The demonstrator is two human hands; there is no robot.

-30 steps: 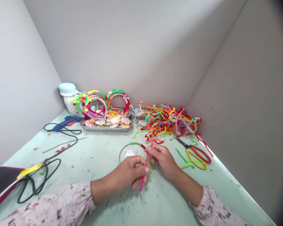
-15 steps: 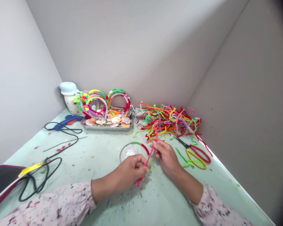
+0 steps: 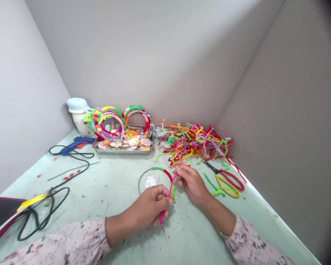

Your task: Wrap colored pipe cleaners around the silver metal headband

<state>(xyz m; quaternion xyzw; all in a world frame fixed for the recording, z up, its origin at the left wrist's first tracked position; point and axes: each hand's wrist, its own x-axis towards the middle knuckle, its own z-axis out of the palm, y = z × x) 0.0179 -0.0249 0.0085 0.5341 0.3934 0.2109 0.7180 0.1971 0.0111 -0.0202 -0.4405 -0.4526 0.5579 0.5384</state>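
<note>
A bright pink pipe cleaner (image 3: pixel 173 181) runs slantwise between my two hands. My left hand (image 3: pixel 154 204) pinches it near its lower end, which sticks out below the fingers. Higher up, my right hand (image 3: pixel 189 181) holds it between thumb and fingers, and its far end rises towards the pile behind. Just beyond my left hand lies a thin metal headband (image 3: pixel 139 180), wrapped in green and red along part of its curve, with light green near its right end. My hands hide part of it. A crumpled whitish piece (image 3: pixel 152 180) lies inside the curve.
Scissors (image 3: pixel 228 184) with red and yellow handles lie right, beside green pipe cleaner pieces (image 3: pixel 217 190). Behind is a heap of pipe cleaners (image 3: pixel 194 141). A metal tray (image 3: pixel 124 151) holds shells and wrapped headbands. A blue glue gun (image 3: pixel 75 144), black cord (image 3: pixel 53 206) and lidded jar (image 3: pixel 81 119) are left.
The whole view has shifted slightly. Both hands keep their hold on the pink pipe cleaner, with little change in their position relative to each other.
</note>
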